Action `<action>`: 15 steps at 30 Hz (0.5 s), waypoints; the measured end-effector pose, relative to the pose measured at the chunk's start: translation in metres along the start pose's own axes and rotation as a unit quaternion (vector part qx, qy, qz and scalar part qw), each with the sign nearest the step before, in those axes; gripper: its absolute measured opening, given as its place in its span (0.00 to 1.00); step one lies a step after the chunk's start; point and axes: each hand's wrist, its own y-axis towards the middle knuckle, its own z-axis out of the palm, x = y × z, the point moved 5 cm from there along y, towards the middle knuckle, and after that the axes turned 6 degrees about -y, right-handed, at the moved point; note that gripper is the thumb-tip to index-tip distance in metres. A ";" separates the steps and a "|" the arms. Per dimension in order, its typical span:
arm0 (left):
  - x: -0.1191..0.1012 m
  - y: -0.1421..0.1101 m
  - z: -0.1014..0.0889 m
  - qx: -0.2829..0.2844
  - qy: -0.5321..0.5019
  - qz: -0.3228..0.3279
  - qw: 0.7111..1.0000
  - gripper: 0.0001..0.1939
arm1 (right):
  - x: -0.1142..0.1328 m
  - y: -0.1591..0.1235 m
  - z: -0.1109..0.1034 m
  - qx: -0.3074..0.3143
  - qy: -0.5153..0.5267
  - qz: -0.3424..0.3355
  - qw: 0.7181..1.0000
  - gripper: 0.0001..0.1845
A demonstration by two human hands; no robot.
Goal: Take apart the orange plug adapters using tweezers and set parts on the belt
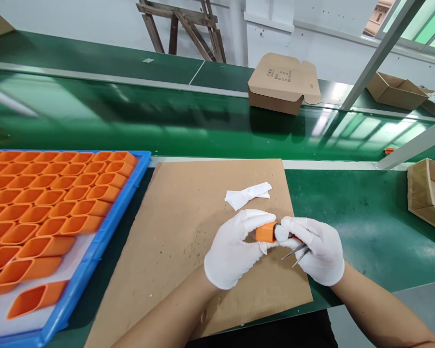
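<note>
Both my hands wear white gloves and meet over a brown cardboard sheet. My left hand is closed around a small orange plastic piece. My right hand pinches the other end of the same piece and also keeps metal tweezers tucked under its fingers, tips pointing left and down. A crumpled white cloth lies on the cardboard just beyond my hands.
A blue tray at the left holds several rows of orange plastic sleeves. A green conveyor belt runs across behind. A closed cardboard box sits beyond it, with open cartons at the right.
</note>
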 end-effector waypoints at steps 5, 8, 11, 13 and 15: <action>-0.002 -0.001 0.001 -0.003 0.016 0.019 1.000 0.23 | -0.003 -0.004 0.002 0.003 -0.022 0.001 1.000 0.11; -0.005 -0.001 0.002 -0.001 0.025 0.033 0.999 0.23 | 0.000 -0.005 0.000 -0.023 -0.085 -0.041 0.995 0.15; -0.006 -0.002 0.003 -0.001 0.035 0.037 0.999 0.22 | 0.006 -0.004 -0.002 -0.037 -0.127 -0.075 0.988 0.17; -0.005 -0.002 0.003 -0.002 0.047 0.037 0.998 0.22 | 0.009 -0.002 -0.002 -0.035 -0.149 -0.083 0.985 0.17; -0.005 -0.003 0.003 -0.001 0.061 0.039 0.997 0.23 | 0.011 -0.001 -0.002 -0.036 -0.165 -0.083 0.982 0.16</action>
